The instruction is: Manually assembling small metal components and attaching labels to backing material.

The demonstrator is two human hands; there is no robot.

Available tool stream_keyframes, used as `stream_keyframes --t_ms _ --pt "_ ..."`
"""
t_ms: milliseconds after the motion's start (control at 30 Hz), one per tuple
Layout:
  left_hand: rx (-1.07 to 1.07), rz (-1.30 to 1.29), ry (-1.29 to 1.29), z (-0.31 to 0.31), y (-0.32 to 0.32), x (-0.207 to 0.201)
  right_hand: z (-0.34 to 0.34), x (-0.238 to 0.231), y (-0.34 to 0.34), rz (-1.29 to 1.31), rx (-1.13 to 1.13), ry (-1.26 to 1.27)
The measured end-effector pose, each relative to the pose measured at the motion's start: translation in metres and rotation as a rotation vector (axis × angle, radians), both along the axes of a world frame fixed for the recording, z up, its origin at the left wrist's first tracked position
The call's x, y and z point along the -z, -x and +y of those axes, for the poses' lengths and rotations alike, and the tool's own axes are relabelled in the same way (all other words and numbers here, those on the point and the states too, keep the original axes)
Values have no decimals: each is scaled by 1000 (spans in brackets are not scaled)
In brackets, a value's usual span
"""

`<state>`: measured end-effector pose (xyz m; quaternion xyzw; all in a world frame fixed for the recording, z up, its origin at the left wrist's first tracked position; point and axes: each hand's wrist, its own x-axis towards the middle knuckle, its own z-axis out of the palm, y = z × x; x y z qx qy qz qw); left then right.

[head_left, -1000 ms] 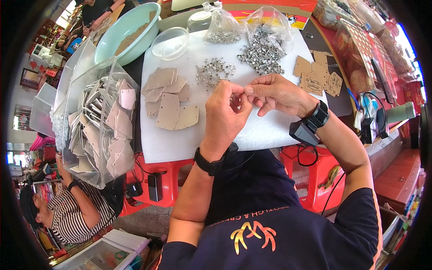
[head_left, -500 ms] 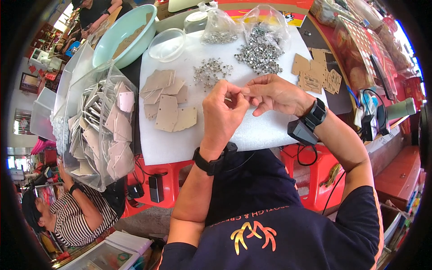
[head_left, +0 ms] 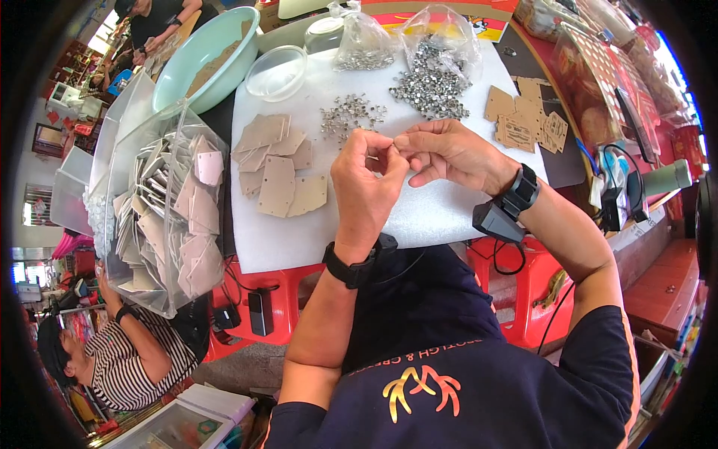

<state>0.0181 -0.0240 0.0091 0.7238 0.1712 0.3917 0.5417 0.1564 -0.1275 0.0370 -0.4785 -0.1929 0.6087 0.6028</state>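
Observation:
Over the white foam sheet my two hands meet at the fingertips. Thumb and fingers of my left hand are pinched together, and so are those of my right hand. Whatever lies between them is too small to make out. Just beyond the fingers is a loose scatter of small metal pieces. A larger heap of shiny metal pieces spills from a clear plastic bag. Left of my left hand lie several grey cardboard pieces with small holes.
A clear bin full of grey cardboard pieces stands at the left, behind it a pale green basin. A round clear tub and a second bag of metal bits sit at the back. Brown printed cards lie at right. Two other people are at left.
Both hands have shifted slightly, still joined at the fingertips. The fingers of my right hand have curled a little closer. The piles on the sheet look the same.

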Motion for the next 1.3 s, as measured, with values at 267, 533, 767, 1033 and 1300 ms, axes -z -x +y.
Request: stream_keyframes --t_ms 267,533,767,1033,1300 --pt "69 -13 140 5 3 2 -2 -3 2 22 42 -21" --pt "117 -24 204 5 2 3 -2 2 0 -10 43 -39" --pt "31 -6 -19 6 0 8 -3 3 2 -10 62 -30" --pt "-16 -23 -187 3 1 4 -3 0 7 -1 83 -13" --pt "-8 14 -207 1 2 -1 -3 2 6 -71 88 3"
